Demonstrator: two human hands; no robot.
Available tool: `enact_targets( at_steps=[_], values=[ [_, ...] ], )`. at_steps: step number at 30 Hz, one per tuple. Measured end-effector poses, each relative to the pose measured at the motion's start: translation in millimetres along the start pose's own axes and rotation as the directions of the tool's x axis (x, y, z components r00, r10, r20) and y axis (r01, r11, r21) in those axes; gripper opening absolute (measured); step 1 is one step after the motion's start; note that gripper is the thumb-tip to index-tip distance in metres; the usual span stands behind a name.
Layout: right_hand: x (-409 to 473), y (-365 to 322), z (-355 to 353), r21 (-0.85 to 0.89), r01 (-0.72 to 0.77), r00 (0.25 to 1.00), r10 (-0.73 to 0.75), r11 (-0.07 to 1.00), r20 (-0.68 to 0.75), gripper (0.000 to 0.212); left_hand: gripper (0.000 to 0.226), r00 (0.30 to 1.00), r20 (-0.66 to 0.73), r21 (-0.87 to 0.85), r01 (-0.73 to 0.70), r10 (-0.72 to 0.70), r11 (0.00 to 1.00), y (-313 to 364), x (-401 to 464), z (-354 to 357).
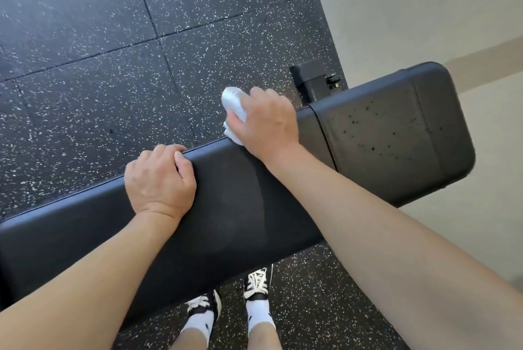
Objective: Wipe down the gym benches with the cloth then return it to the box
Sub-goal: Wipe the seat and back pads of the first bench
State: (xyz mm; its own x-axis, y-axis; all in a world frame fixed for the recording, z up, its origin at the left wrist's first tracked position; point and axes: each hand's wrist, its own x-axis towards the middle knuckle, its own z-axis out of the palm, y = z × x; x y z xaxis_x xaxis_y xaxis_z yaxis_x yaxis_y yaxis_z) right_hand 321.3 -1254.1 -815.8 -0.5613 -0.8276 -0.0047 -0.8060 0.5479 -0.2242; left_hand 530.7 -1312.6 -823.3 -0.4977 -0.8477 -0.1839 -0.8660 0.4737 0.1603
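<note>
- Right hand (268, 120) grips white cloth (233, 103) at bench pad (240, 208) far edge.
- Left hand (161, 177), fingers curled over that edge, braces.
- Wiping under way; box not visible, return pending.

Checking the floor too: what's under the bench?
Below the bench: speckled floor and two shoes. At the far edge a black frame part shows. The pad hides the rest.

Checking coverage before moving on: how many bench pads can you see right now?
2. The long pad runs under both hands; the shorter pad sits at its right end, past the right hand. Other benches may lie out of view.
</note>
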Motion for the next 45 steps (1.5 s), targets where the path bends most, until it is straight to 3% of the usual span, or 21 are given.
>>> enact_targets(
  at_steps=[3, 6, 11, 18, 20, 23, 25, 28, 30, 31, 36, 41, 45],
  values=[
    [13, -47, 15, 0.006, 0.156, 0.982, -0.156, 0.988, 0.107, 0.032, 0.047, 1.0, 0.023, -0.011, 0.002, -0.002, 1.0, 1, 1, -2],
    [30, -68, 23, 0.017, 0.19, 0.969, -0.19, 0.982, 0.157, 0.034, 0.047, 0.998, 0.058, -0.016, 0.001, 0.0, 1.0, 0, 2, -4],
    [37, -78, 28, 0.094, 0.123, 0.972, -0.139, 0.988, 0.188, 0.029, 0.043, 0.999, 0.04, -0.055, -0.016, 0.019, 0.998, -2, 1, -5],
    [39, -70, 28, 0.119, -0.04, 0.935, -0.005, 0.992, 0.355, 0.035, 0.051, 1.0, 0.01, -0.028, 0.0, 0.0, 1.0, -2, 0, -3],
    [31, -65, 22, 0.102, 0.014, 0.952, -0.044, 0.995, 0.303, 0.034, 0.051, 1.0, 0.013, -0.003, 0.005, -0.005, 1.0, -1, -1, -4],
    [0, -45, 5, 0.151, 0.126, 0.985, -0.142, 0.98, 0.102, 0.022, 0.04, 0.999, 0.036, 0.019, 0.028, -0.029, 0.999, 2, -3, -5],
    [-31, -22, -5, 0.115, 0.151, 0.988, -0.153, 0.982, 0.008, 0.027, 0.031, 0.999, 0.039, -0.014, 0.031, -0.03, 0.999, 10, -5, -5],
    [-91, 23, -15, 0.089, 0.24, 0.965, -0.228, 0.967, -0.131, 0.043, 0.038, 0.986, 0.026, -0.075, -0.162, 0.165, 0.984, 47, -16, -11],
    [-133, 56, -22, 0.153, 0.302, 0.947, -0.279, 0.941, -0.156, 0.034, 0.042, 0.948, 0.026, -0.11, -0.311, 0.316, 0.944, 87, -22, -11],
    [-152, 72, -26, 0.187, 0.307, 0.948, -0.284, 0.933, -0.14, 0.031, 0.044, 0.947, 0.024, -0.121, -0.316, 0.321, 0.941, 108, -23, -8],
    [-212, 144, -55, 0.379, 0.175, 0.984, -0.168, 0.909, -0.053, 0.035, 0.049, 0.996, -0.089, -0.138, -0.022, 0.01, 0.99, 184, -36, 21],
    [-187, 197, -82, 0.44, 0.07, 0.975, 0.031, 0.895, -0.218, 0.033, 0.052, 0.978, -0.209, -0.121, -0.004, -0.022, 0.993, 186, -36, 39],
    [-149, 207, -63, 0.352, -0.086, 0.959, 0.173, 0.932, -0.224, 0.033, 0.051, 0.972, -0.233, -0.119, 0.0, -0.028, 0.993, 189, -36, 40]
  ],
)
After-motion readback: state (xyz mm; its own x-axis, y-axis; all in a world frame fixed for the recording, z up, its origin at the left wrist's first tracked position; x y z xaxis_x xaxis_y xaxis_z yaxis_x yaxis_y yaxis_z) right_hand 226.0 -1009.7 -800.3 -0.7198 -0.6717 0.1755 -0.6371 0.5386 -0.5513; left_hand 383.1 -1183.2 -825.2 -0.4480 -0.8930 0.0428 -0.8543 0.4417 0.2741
